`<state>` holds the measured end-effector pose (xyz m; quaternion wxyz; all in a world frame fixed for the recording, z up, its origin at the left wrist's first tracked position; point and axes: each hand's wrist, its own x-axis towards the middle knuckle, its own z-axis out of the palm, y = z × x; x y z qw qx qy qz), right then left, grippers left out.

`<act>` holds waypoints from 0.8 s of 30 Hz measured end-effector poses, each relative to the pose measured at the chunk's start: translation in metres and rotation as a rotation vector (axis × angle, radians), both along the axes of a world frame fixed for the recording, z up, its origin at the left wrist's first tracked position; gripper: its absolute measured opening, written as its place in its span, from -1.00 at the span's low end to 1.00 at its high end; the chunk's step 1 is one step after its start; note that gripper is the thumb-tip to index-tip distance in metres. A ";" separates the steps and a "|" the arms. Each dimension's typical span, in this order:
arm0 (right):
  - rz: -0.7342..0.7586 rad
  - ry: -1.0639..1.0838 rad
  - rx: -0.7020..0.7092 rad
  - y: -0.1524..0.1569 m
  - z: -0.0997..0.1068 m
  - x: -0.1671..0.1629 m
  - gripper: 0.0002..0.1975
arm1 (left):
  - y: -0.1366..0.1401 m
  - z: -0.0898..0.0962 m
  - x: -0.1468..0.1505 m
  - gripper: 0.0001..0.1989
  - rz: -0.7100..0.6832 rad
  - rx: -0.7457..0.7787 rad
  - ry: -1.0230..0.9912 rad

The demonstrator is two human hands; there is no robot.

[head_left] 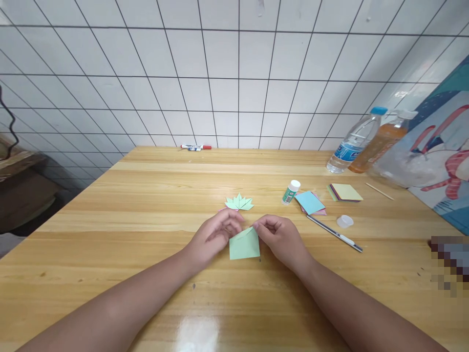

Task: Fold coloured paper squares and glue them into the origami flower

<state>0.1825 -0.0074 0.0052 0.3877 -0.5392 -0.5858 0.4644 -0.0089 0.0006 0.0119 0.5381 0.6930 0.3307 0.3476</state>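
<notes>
A small light-green sheet of paper (245, 246) lies on the table between my hands, with a crease or folded flap along its upper edge. My right hand (280, 238) pinches its top right corner between thumb and fingers. Beside the upper left edge is my left hand (216, 233), fingers loosely curled and apart, the thumb close to the paper; whether it touches is hard to see. Just beyond my left fingertips sits a light-green folded paper piece with pointed tips (240, 202), a bit of pink paper showing under it.
Right of centre are a glue stick (290, 192), blue and pink paper squares (310, 202), a paper stack (346, 192), a slim knife-like tool (335, 233), a clear cap (345, 221) and a wooden stick (379, 191). Bottles (357, 139) and markers (196, 147) stand or lie near the wall.
</notes>
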 end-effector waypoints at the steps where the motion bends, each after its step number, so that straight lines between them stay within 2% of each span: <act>1: 0.006 -0.007 0.020 0.000 -0.001 0.000 -0.77 | 0.001 0.000 0.000 -0.78 0.008 -0.004 0.018; 5: 0.033 -0.016 0.060 -0.002 -0.002 -0.002 -0.77 | 0.003 -0.005 0.005 -0.71 0.051 0.041 0.291; 7: 0.032 0.002 0.043 -0.002 -0.003 -0.002 -0.76 | 0.004 -0.007 0.006 -0.68 0.056 0.057 0.352; 15: 0.030 0.111 -0.057 0.000 -0.005 0.000 -0.72 | 0.006 -0.006 0.006 -0.60 0.034 0.040 0.307; 24: 0.033 0.317 -0.265 0.000 0.002 0.001 -0.57 | 0.006 -0.007 0.007 -0.64 0.111 0.155 0.422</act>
